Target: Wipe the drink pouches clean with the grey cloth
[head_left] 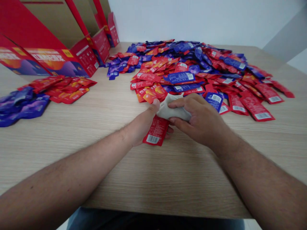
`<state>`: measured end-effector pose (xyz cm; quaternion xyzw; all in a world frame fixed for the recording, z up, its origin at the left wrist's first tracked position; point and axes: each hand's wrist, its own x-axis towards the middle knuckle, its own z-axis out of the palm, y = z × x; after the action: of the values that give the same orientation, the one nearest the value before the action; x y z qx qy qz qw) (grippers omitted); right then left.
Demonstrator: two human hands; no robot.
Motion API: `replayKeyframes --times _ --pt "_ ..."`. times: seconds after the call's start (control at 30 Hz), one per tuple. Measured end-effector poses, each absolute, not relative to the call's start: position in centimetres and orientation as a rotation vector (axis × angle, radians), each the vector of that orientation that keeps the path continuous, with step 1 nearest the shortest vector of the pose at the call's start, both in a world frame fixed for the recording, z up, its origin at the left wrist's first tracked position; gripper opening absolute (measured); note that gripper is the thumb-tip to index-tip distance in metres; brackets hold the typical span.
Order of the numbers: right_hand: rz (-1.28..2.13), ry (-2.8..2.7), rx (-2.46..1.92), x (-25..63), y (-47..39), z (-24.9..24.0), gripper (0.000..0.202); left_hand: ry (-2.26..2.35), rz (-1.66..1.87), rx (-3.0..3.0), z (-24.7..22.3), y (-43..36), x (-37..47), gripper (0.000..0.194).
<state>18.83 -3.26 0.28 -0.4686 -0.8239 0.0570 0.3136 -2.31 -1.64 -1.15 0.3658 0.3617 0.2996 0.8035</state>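
My left hand (144,125) is closed on a red sachet (155,132), its printed side with a barcode facing up. The thumb lies along the sachet's far end, and fingertips show beyond its right edge. Bunched in my right hand (199,116) is a light grey cloth (174,110), which rests against the upper part of the sachet and hides it. Just beyond both hands spreads a large heap of red and blue sachets (182,76), some with barcodes up and some with orange fronts up.
At the left lie a group of red sachets (64,88) and a group of blue sachets (24,103). Behind them stand open red display boxes (59,62) with purple and orange print. The wooden table (168,185) ends close to my lap, and a white wall (192,19) rises behind it.
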Motion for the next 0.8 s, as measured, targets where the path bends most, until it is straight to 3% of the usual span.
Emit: replayKeyframes --times 0.33,0.8 --pt "0.168 -2.109 -1.288 19.11 -2.88 0.22 0.036 0.808 0.632 0.781 -1.01 -1.68 -2.15 0.073" --pt "0.193 -2.162 -1.329 18.89 -2.84 -0.4 0.035 0.968 0.906 0.672 -0.64 -1.28 -1.42 0.035"
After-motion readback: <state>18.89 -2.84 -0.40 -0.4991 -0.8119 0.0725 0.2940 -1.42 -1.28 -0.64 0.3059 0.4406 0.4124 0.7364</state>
